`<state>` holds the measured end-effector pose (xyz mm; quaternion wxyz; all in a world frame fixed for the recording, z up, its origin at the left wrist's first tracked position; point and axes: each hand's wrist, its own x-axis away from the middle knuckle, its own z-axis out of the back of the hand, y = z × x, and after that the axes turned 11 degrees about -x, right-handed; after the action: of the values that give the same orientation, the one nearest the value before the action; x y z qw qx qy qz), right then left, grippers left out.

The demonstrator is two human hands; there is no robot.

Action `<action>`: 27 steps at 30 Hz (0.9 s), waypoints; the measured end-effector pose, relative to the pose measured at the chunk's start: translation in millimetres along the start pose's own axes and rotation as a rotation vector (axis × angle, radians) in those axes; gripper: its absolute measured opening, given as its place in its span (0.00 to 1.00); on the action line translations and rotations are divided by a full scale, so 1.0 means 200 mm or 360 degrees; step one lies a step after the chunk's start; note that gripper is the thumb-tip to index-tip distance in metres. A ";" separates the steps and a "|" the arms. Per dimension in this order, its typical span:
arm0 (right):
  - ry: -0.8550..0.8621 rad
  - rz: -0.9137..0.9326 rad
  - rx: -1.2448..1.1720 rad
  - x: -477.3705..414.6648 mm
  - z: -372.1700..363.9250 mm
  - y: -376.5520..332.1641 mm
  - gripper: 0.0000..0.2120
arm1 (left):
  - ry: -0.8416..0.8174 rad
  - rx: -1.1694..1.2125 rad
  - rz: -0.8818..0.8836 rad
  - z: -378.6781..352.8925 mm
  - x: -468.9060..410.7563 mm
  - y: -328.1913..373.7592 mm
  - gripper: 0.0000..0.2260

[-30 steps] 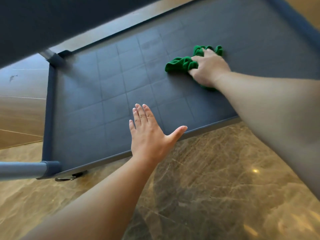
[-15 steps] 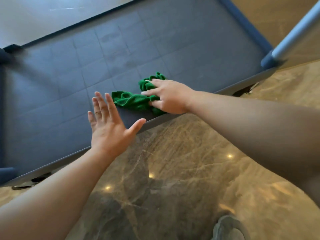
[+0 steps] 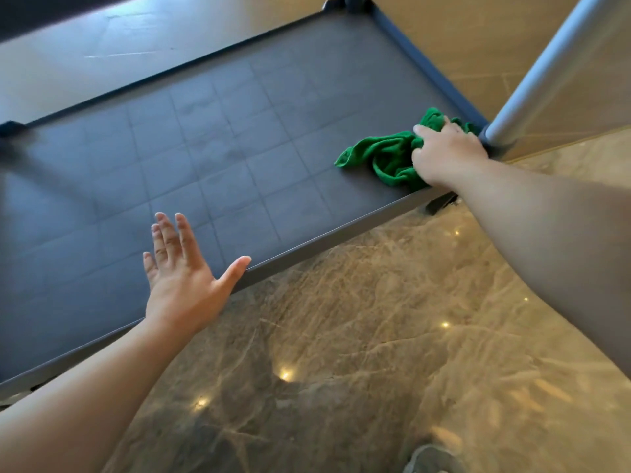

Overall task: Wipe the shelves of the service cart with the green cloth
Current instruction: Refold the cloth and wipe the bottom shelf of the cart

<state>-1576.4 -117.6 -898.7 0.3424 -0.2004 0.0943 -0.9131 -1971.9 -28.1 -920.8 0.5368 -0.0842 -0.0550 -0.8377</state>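
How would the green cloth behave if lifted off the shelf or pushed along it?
Probably floppy: the green cloth lies bunched in soft folds where the right hand grips it, so it would likely droop when lifted. Being thin fabric, it is probably light. Pushed across the smooth shelf, it should slide and bunch up rather than roll.

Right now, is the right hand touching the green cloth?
Touching: the head view shows the right hand gripping the bunched green cloth on the dark cart shelf.

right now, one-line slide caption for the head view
Right hand grips the green cloth in the near right corner of the cart shelf beside a post, open left hand at the front rim.
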 end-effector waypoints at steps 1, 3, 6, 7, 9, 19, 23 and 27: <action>0.0031 -0.0057 -0.0030 -0.01 0.00 0.01 0.26 | -0.0013 -0.0029 0.0005 0.01 -0.01 0.00 0.53; 0.0080 -0.0103 -0.0082 -0.01 -0.03 -0.02 0.26 | -0.0063 -0.0104 0.0027 0.03 -0.01 0.03 0.54; 0.0028 -0.0034 -0.0076 0.03 -0.08 -0.10 0.28 | -0.0108 -0.0083 -0.0054 0.05 -0.04 0.24 0.49; -0.0019 0.0048 -0.0070 0.05 -0.10 -0.14 0.29 | -0.0097 -0.0054 -0.0114 0.05 -0.06 0.35 0.47; -0.0117 0.0297 -0.0062 0.13 -0.14 -0.22 0.29 | -0.0079 0.0015 -0.0219 0.05 -0.11 0.59 0.42; 0.0089 0.0372 -0.0166 0.15 -0.29 -0.30 0.31 | -0.0156 0.0053 -0.0403 0.03 -0.21 0.91 0.38; 0.0149 0.0144 -0.0300 -0.06 -0.21 -0.30 0.30 | -0.0218 -0.0062 -0.0461 0.03 -0.23 0.93 0.34; 0.0187 -0.0011 -0.0370 -0.28 -0.13 -0.28 0.30 | -0.0226 -0.0109 -0.0501 0.03 -0.22 0.92 0.34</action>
<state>-1581.7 -37.8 -921.6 0.3075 -0.1853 0.2187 -0.9073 -1786.3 -64.9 -922.9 0.3905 -0.1518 -0.0767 -0.9048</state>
